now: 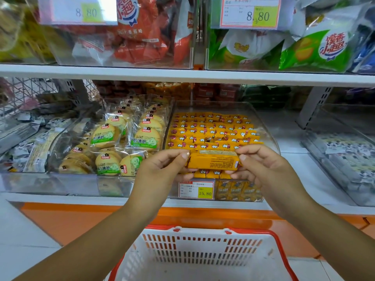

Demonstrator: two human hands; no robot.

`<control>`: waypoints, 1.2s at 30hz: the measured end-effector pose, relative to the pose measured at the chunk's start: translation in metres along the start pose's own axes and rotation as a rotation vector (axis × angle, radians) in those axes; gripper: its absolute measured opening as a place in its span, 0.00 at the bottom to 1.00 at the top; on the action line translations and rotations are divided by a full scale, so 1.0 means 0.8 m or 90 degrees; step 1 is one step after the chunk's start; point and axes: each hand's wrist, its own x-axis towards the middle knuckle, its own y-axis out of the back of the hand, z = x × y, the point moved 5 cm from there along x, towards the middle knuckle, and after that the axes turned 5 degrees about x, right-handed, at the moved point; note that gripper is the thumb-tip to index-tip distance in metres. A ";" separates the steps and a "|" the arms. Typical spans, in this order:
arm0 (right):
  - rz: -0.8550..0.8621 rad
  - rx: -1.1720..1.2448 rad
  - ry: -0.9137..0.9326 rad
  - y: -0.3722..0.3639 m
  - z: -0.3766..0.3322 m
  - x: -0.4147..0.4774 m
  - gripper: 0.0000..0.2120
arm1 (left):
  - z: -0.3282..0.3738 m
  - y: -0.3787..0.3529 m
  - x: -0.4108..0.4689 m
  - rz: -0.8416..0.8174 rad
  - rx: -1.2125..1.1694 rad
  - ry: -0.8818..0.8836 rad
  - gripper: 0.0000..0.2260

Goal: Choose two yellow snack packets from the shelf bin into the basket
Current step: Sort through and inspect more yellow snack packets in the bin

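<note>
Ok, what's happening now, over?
Left hand and right hand pinch one yellow packet by its ends. Basket below, no packet visible inside. Nothing in the way.

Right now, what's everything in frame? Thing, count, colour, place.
held yellow snack packet: one, yellow, between both hands above the bin front
binned yellow snack packets: many, yellow-red, rows in centre clear bin
round biscuit packs: many, tan with green labels, bin to the left
price tag: one, white-yellow, 15.80, centre bin front
red snack bags: several, red, upper-left bin
green snack bags: several, green-white, upper-right bin
basket: one, white with red rim, below the hands
left hand: one, pinches packet's left end
right hand: one, pinches packet's right end
</note>
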 end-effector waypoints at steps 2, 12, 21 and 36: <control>-0.011 0.013 -0.014 -0.001 0.003 0.000 0.06 | -0.001 0.000 0.001 -0.030 -0.009 0.010 0.15; -0.019 0.040 -0.012 0.003 0.008 0.004 0.16 | -0.004 0.003 0.006 -0.038 0.034 0.064 0.07; -0.026 -0.061 -0.012 0.003 0.003 0.003 0.22 | -0.003 -0.013 0.009 -0.023 0.176 0.028 0.09; 0.053 -0.469 0.095 0.001 -0.037 0.130 0.10 | -0.025 -0.062 0.078 -0.200 0.954 -0.153 0.27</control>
